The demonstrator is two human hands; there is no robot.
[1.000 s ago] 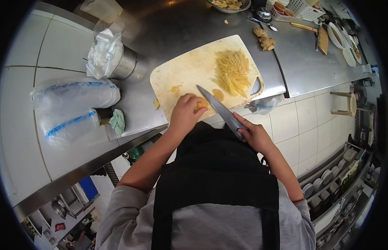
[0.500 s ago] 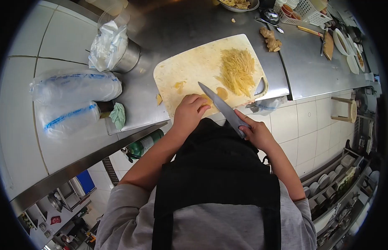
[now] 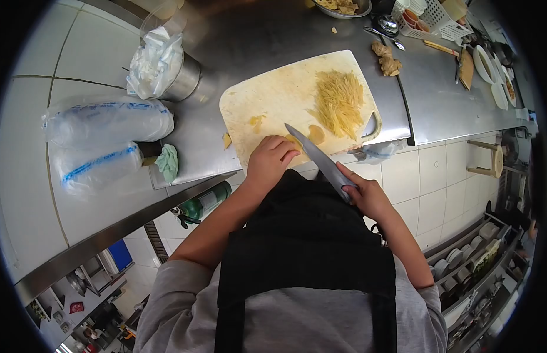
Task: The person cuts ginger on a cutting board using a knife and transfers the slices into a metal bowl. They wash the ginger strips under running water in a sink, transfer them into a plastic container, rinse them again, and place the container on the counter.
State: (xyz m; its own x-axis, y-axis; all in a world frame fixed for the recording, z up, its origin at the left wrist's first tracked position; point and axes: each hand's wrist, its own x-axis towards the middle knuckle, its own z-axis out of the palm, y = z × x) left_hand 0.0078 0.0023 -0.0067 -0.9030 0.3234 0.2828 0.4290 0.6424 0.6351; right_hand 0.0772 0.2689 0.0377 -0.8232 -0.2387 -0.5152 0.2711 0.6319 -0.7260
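Note:
My right hand (image 3: 366, 196) is closed round the handle end of a large knife (image 3: 321, 161), whose blade slants up and left over the cutting board (image 3: 273, 97). Close to the blade's left side, the bent fingers of my left hand (image 3: 270, 162) press a yellow piece of ginger (image 3: 294, 141) on the board's near edge. Right of the blade lies a round slice (image 3: 316, 134). A heap of thin yellow strips (image 3: 339, 103) covers the board's right part, and small scraps (image 3: 257, 122) lie left of the knife.
Unpeeled ginger (image 3: 386, 59) rests behind the board on the right. A metal bowl (image 3: 344, 9) of peelings stands farther back. To the left are a metal container (image 3: 185, 79) stuffed with plastic bags, wrapped plastic rolls (image 3: 109, 120) and a green cloth (image 3: 167, 163).
The view has shifted, so the board and counter items appear slightly farther right. Both hands keep their holds, the left on the ginger and the right on the knife, with little movement against the board.

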